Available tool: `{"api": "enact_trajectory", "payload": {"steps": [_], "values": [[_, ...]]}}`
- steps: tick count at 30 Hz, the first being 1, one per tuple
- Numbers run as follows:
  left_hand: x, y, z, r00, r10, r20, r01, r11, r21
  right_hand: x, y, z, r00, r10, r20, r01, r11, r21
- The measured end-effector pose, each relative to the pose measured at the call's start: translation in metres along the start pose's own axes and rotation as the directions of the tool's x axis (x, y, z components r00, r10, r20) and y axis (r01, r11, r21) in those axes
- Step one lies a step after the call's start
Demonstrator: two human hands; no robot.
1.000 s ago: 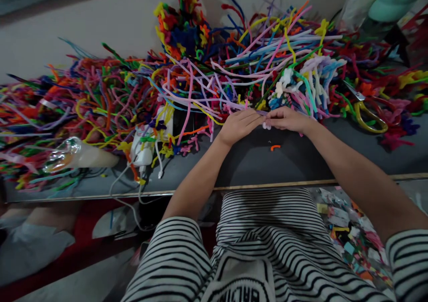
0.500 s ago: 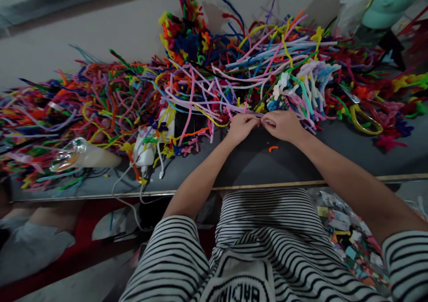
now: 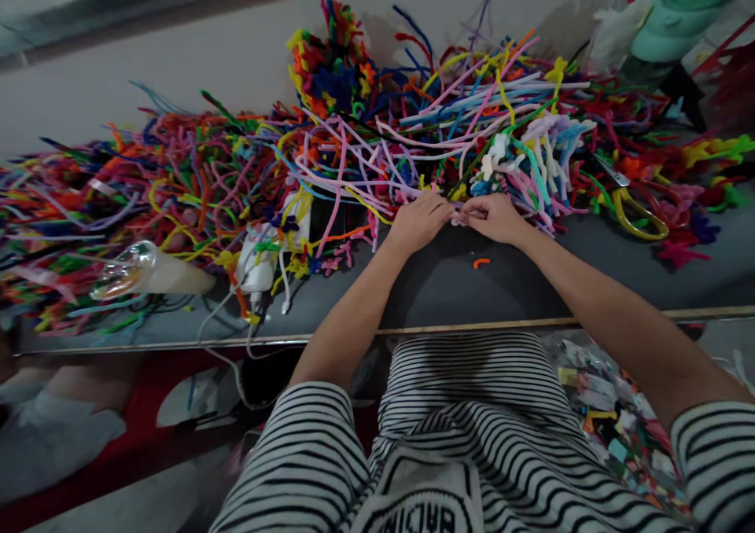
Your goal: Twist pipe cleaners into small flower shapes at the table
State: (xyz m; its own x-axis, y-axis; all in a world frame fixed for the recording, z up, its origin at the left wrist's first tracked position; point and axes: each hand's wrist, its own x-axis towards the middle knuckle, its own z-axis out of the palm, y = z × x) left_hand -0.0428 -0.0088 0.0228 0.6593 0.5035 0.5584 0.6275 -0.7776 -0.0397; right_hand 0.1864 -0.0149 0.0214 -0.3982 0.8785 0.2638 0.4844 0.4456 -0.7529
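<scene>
My left hand (image 3: 422,220) and my right hand (image 3: 493,218) meet fingertip to fingertip above the near part of the dark table. Between them they pinch a small pale pink-purple pipe cleaner (image 3: 458,218), bent into a small looped shape. Most of it is covered by my fingers. Just beyond my hands lies a tangle of lilac pipe cleaners (image 3: 377,159). A bundle of white, pink and blue pipe cleaner pieces (image 3: 554,148) sits behind my right hand. On the table below my hands is a short orange pipe cleaner bit (image 3: 482,263).
Yellow-handled scissors (image 3: 642,220) lie to the right. A white power strip (image 3: 257,270) with cables and a lidded plastic cup (image 3: 177,271) lying on its side are at the left. A mint-green object (image 3: 665,26) stands at the back right. Another person's leg (image 3: 76,384) shows lower left.
My left hand has turned flatter, its fingers reaching over the pipe cleaner. More of the pale looped piece shows between my fingertips. The view has shifted slightly.
</scene>
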Motion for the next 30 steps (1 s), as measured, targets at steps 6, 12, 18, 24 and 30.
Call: {"api": "enact_trajectory", "payload": {"steps": [6, 12, 18, 24, 30], "values": [[0.004, 0.013, 0.007, 0.984, -0.147, -0.101, 0.133, 0.982, -0.137, -0.005, -0.015, 0.004, 0.995, -0.041, -0.087, 0.033, 0.996, -0.089], [0.007, 0.016, 0.021, 0.83, -0.546, 0.112, 0.473, 0.584, -0.659, -0.007, -0.019, 0.006, 0.985, -0.017, -0.169, 0.006, 0.998, -0.066], [0.008, 0.007, 0.031, 0.815, -0.524, 0.25, 0.413, 0.222, -0.883, -0.003, -0.006, 0.007, 0.992, 0.057, -0.115, -0.045, 0.994, 0.105], [0.007, 0.009, 0.032, 0.813, -0.55, 0.192, 0.399, 0.287, -0.871, -0.003, -0.008, 0.006, 0.993, 0.064, -0.096, -0.057, 0.995, 0.078], [0.007, 0.008, 0.031, 0.813, -0.549, 0.192, 0.399, 0.287, -0.871, -0.002, -0.008, 0.006, 0.995, 0.057, -0.084, -0.052, 0.997, 0.059]]}}
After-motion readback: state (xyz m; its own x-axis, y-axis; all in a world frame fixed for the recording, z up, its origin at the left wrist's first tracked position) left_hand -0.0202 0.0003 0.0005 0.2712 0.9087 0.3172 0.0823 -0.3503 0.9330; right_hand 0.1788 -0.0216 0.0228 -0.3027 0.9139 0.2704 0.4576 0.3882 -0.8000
